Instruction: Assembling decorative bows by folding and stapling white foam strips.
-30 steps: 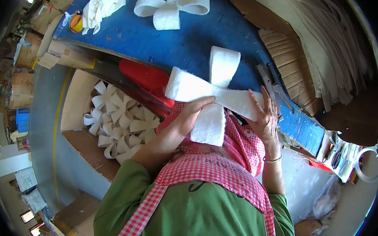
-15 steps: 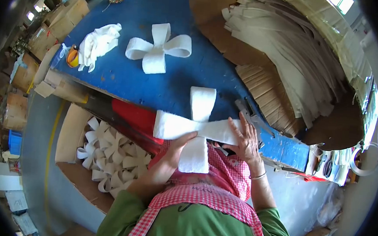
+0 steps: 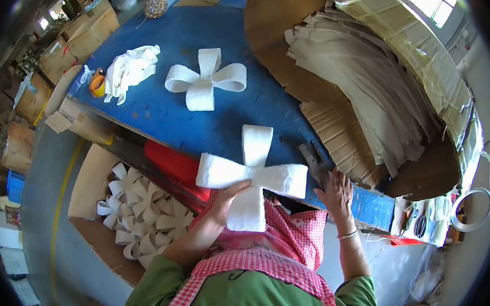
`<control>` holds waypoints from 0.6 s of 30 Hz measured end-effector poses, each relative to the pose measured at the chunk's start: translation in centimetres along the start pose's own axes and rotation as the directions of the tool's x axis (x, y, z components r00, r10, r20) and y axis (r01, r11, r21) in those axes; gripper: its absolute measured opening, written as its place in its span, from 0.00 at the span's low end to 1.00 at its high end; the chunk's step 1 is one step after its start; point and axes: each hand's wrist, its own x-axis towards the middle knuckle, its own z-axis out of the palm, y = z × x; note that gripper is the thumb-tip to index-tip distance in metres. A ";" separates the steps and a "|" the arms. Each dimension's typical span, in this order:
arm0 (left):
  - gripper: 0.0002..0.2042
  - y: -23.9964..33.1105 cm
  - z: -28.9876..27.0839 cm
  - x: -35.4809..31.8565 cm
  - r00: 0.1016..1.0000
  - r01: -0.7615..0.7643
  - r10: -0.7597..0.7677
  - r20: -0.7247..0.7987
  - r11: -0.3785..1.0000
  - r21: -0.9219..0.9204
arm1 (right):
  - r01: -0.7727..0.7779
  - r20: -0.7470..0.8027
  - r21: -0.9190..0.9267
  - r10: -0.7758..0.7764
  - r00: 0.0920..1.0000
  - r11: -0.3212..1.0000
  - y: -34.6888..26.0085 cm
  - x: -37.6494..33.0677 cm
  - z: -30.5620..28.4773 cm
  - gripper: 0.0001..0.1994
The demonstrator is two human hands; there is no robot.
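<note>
My left hand (image 3: 225, 205) is closed on a white, four-looped felt bow (image 3: 252, 175), its thumb over the front near the middle. The bow is held above the near edge of the blue table. Out to the right, my right hand (image 3: 338, 197) has its fingers stretched and the thumb apart. It reaches the near end of a grey metal stapler (image 3: 314, 162) lying on the table; whether it touches the tool I cannot tell. A second white looped bow (image 3: 206, 80) stands farther back on the table.
A large cardboard box (image 3: 337, 131) of pale felt strips (image 3: 369, 82) fills the right side. Crumpled white cloth (image 3: 130, 72) and an orange tape roll (image 3: 97, 84) lie on the blue table (image 3: 174, 28) at left. Below, a carton (image 3: 91, 199) holds several bows.
My right hand has let go of the bow's right loop and moved right to the stapler. My left hand keeps hold of the bow. The whole view has shifted slightly.
</note>
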 end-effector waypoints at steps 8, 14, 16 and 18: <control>0.18 1.2 1.5 1.2 0.993 -0.046 0.076 0.093 0.958 -0.285 | 0.072 0.023 -0.036 -0.072 0.997 0.997 2.0 -0.4 0.2 0.44; 0.16 2.2 1.9 1.0 0.968 0.251 -0.198 0.156 0.695 -0.674 | -0.724 0.726 0.683 -0.204 0.657 0.096 4.4 -1.9 -1.2 0.28; 0.16 2.4 2.7 0.8 0.991 0.131 -0.129 0.037 0.869 -0.476 | -0.693 0.584 0.523 -0.383 0.716 -0.497 3.6 -4.9 -1.2 0.24; 0.16 3.1 3.7 0.6 0.997 0.021 -0.037 -0.068 0.974 -0.226 | -0.570 0.565 0.738 -0.131 0.814 -0.360 0.9 -7.9 -0.7 0.24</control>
